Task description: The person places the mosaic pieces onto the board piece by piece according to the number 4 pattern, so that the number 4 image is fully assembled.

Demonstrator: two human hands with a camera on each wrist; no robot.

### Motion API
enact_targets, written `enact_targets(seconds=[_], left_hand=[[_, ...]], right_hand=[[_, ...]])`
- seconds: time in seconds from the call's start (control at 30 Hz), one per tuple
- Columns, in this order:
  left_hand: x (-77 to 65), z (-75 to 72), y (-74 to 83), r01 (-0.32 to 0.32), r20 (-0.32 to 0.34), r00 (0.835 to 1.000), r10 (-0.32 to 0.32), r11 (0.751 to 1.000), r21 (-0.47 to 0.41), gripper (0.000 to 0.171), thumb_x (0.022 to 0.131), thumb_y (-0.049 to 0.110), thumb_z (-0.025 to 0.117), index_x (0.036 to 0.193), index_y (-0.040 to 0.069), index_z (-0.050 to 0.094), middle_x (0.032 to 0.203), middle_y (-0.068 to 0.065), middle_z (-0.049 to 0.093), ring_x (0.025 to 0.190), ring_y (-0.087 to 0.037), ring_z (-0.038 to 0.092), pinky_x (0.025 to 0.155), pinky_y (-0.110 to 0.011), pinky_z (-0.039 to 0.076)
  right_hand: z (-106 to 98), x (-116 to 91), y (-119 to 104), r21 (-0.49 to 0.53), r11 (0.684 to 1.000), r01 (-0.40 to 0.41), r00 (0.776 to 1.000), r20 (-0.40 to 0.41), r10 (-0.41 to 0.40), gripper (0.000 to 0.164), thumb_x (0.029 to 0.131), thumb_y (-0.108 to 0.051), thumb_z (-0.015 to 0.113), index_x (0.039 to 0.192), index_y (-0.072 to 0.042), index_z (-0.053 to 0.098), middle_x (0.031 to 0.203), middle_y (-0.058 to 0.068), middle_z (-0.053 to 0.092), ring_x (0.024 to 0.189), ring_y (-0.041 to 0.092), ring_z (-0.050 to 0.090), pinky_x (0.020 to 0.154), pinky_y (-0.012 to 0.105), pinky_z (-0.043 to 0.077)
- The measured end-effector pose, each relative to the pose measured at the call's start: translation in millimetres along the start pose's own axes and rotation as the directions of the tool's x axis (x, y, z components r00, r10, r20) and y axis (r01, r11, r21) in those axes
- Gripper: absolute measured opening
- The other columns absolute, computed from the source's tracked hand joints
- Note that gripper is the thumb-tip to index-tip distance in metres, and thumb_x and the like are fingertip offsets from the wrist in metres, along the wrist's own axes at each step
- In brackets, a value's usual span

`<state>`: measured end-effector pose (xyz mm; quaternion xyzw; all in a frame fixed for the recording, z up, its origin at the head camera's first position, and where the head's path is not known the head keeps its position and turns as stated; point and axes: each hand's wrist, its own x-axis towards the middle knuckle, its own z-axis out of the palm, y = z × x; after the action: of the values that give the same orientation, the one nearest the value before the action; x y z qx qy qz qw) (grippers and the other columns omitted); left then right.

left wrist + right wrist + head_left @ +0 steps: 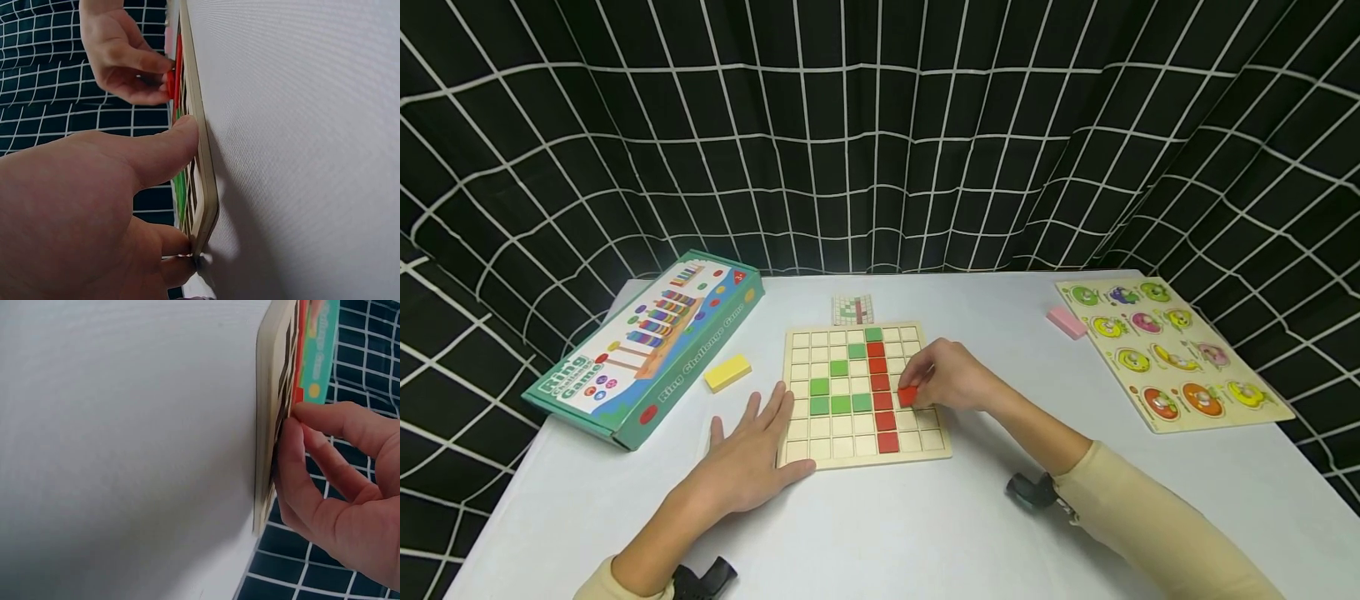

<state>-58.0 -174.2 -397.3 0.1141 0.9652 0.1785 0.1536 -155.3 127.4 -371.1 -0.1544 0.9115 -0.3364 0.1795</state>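
Observation:
A square wooden grid board (842, 448) lies on the table, with several green tiles (840, 405) in a stepped outline and a column of red tiles (886, 421). My right hand (951, 377) pinches a red tile (907, 396) between thumb and fingers, just right of that column. In the right wrist view, the fingertips of the right hand (350, 481) are right at the board's surface. Spread out, my left hand (745, 458) rests at the board's near left corner. Its thumb lies along the near edge, as the left wrist view shows on the board (203, 134).
Behind the board lies a small pattern card (852, 310). To the left are a yellow block (727, 373) and a green game box (647, 350). At right sit a pink block (1066, 322) and a fruit puzzle board (1172, 350). A black gridded curtain (880, 150) surrounds the table.

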Motion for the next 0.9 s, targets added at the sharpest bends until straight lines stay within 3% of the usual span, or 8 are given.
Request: enact_targets(seconds=[0.9], left_hand=[[-0.5,1.0,-0.6,0.001,0.000,1.000,-0.001,1.000,0.010,0.099,0.096,0.058,0.065,0.166,0.005,0.020,0.176,-0.011,0.010,0.160,-0.047,0.009,0.112,-0.086,0.004]], right_hand=[[10.0,5.9,-6.3,-0.071,0.997,-0.019,1.000,0.012,0.020,0.028,0.067,0.004,0.090,0.085,-0.016,0.081,0.074,-0.004,0.070,0.075,0.013,0.062,0.071,0.027,0.052]])
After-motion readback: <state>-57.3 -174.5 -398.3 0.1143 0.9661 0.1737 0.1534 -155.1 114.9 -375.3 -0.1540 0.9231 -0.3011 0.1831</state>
